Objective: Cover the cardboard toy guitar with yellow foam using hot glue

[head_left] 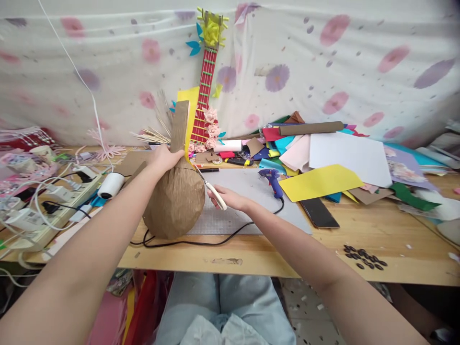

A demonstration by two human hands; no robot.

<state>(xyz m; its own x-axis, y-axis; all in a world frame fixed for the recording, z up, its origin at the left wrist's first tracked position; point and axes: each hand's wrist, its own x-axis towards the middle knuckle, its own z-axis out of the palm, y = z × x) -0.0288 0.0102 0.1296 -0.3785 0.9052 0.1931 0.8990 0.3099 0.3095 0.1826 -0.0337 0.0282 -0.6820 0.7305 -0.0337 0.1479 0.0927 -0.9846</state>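
Observation:
A lute-shaped body wrapped in brown crepe paper (176, 201) stands upright on the table, its flat brown neck (179, 124) pointing up. My left hand (167, 159) is closed round the base of that neck. Yellow paper (192, 103) shows along the neck's right edge and behind it. White-handled scissors (216, 195) are in my right hand (230, 197), their blades pointing up and left at the yellow edge beside the body. Whether the blades are touching the paper, I cannot tell. Under the scissors lies a grey cutting mat (230, 220).
A blue glue gun (272, 182) lies on the mat, its black cord running past the body. A phone (319, 213) and several black oval pieces (364, 256) are to the right. Coloured sheets (348, 153) pile behind. A decorated red-necked instrument (206, 81) leans at the back; a power strip (64, 211) sits left.

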